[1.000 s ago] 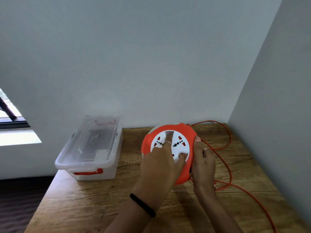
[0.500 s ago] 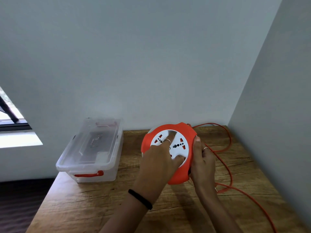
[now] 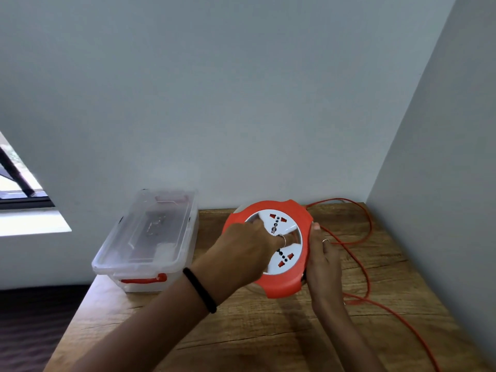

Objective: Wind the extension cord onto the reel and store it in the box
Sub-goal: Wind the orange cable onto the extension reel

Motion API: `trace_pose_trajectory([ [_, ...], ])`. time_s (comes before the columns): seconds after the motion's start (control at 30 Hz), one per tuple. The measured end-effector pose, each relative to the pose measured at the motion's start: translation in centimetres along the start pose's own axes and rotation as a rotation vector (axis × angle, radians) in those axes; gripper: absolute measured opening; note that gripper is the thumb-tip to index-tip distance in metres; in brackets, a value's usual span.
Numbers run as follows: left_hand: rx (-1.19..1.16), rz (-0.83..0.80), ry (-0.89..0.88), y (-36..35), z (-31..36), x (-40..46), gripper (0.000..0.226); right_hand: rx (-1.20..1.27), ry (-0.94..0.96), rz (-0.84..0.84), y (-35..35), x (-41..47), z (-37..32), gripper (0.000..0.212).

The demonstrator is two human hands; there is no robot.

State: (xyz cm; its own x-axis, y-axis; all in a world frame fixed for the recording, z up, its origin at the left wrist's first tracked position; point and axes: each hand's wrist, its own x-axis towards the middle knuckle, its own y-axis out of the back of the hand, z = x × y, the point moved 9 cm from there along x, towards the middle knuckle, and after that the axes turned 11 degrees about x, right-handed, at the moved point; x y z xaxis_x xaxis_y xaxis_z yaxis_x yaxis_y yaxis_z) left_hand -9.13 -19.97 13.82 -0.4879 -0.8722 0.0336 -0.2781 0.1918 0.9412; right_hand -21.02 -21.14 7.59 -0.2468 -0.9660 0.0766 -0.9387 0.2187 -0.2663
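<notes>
Orange reel (image 3: 281, 284) sits at centre frame on our wooden counter (image 3: 268, 331). Our left hand (image 3: 247, 253) curls fingers into its white hub; our right hand (image 3: 323, 261) grips its rim. Cord (image 3: 367, 261) trails right. Closed clear box (image 3: 150, 237) stands left.

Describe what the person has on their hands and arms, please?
Both forearms are bare, with no sleeves in view. The left wrist carries a thin black band. The left hand wears a thin ring on one finger, and the right hand wears a similar thin ring. No gloves or watch show.
</notes>
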Motion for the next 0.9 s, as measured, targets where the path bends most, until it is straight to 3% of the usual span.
trace_pose_trajectory([
  [0.13, 0.14, 0.016, -0.124, 0.2, 0.5, 0.0, 0.064, -0.015, -0.03, 0.0, -0.1, 0.1, 0.0, 0.051],
  [0.3, 0.126, 0.102, -0.079, 1.0, -0.8, 0.1, 0.065, -0.086, -0.022, -0.032, -0.5, 0.8, -0.6, 0.058],
  [0.5, 0.126, 0.06, -0.054, 1.1, -1.0, 0.3, 0.063, -0.104, 0.0, -0.047, -0.9, 0.8, -0.2, 0.037],
  [0.63, 0.124, 0.035, -0.076, 0.4, -0.8, 0.4, 0.06, -0.121, 0.023, -0.003, -0.2, 0.9, -0.9, 0.049],
  [0.9, 0.208, -0.05, -0.192, 0.4, 0.5, 1.0, 0.062, -0.118, 0.099, 0.001, 0.3, 1.3, -2.3, 0.046],
])
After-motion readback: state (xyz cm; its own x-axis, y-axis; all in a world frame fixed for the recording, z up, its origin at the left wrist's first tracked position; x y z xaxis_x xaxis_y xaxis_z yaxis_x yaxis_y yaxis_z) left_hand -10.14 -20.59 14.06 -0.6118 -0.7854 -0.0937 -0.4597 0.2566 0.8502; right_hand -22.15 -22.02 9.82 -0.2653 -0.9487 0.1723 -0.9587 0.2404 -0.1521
